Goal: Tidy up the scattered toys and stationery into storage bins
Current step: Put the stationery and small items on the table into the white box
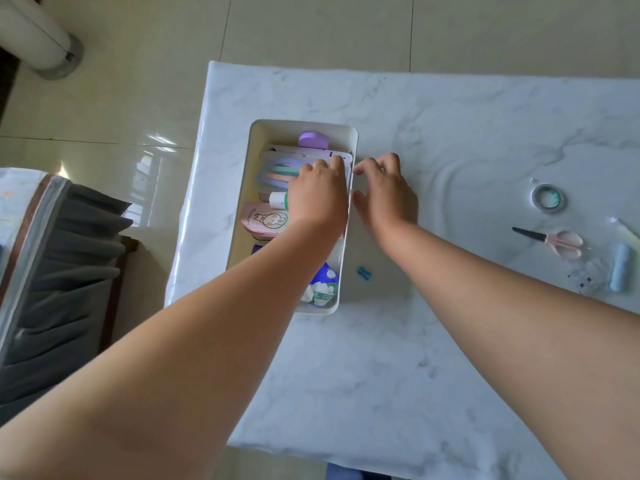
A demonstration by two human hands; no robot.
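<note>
A white storage bin (352, 133) stands near the table's left edge. It holds a purple object (313, 140), a flat packet of pastel pieces (277, 173), a white tube (277, 199), a pink bunny pouch (265, 220) and a blue-white pack (323, 287). My left hand (318, 197) reaches into the bin, with its fingertips gripping the packet's right end against the bin's right wall. My right hand (384, 190) is just outside that wall, fingers spread and curled toward the rim, holding nothing. A small blue clip (363, 273) lies on the table beside the bin.
At the table's right side lie a tape roll (549, 199), pink scissors (557, 241), a pale blue cylinder (620, 271) and a clear small item (588, 277). A chair with grey cloth (62, 271) stands to the left, on a tiled floor.
</note>
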